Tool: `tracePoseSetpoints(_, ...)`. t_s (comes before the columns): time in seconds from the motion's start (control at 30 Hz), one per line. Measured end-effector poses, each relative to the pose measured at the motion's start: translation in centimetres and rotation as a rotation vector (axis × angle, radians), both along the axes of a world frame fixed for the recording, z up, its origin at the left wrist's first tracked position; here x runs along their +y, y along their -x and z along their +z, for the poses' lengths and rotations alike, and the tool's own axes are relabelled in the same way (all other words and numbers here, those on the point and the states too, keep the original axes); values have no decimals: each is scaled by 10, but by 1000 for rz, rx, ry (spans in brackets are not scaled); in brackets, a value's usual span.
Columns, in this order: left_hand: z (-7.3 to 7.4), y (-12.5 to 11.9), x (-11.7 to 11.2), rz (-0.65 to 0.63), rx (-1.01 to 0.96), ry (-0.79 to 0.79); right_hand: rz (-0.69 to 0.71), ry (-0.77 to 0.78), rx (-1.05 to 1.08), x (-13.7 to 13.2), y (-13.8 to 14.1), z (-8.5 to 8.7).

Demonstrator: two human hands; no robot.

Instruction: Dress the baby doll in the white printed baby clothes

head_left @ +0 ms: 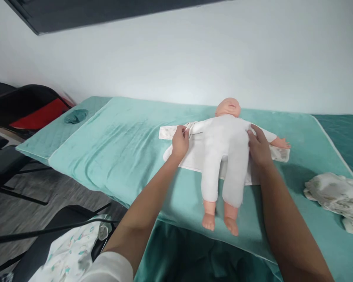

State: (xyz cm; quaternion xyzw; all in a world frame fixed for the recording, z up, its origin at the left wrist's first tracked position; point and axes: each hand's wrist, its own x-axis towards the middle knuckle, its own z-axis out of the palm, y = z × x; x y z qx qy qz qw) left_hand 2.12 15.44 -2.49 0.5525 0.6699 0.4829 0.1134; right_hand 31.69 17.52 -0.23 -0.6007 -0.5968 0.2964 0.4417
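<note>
A baby doll (223, 137) with a white cloth body lies face up on a treatment bed (117, 141), its head toward the wall. Spread under it is a white baby shirt (191, 156), one sleeve (166, 132) out to the left and the other (282, 154) to the right. My left hand (181, 141) is closed at the left sleeve, beside thin ties and the end of the doll's arm; the doll's hand there is hidden. At the doll's other side, under its outstretched arm, my right hand (258, 145) grips with curled fingers against the cloth body.
A crumpled white printed cloth (335, 196) lies on the bed at the right. Black chairs (6, 164) stand to the left, and patterned baby clothes (73, 246) rest on a nearer chair. A face hole (76, 116) opens at the bed's left end. The wall runs behind.
</note>
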Motion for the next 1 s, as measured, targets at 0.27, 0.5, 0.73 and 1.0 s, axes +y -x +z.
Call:
tracePoseSetpoints(0.27,47,-32,32,-165,-285,-3,329,82,292,0,16,-11)
tracePoseSetpoints(0.5,87,-37,44,-255,-339,114,527,176,271,0,25,-5)
tracePoseSetpoints(0.73,141,-59,10,-329,-114,502,599,131,307,5,28,-15)
tracePoseSetpoints(1.0,144,-75,-4,-485,-174,390,354,64,231,3,13,-17)
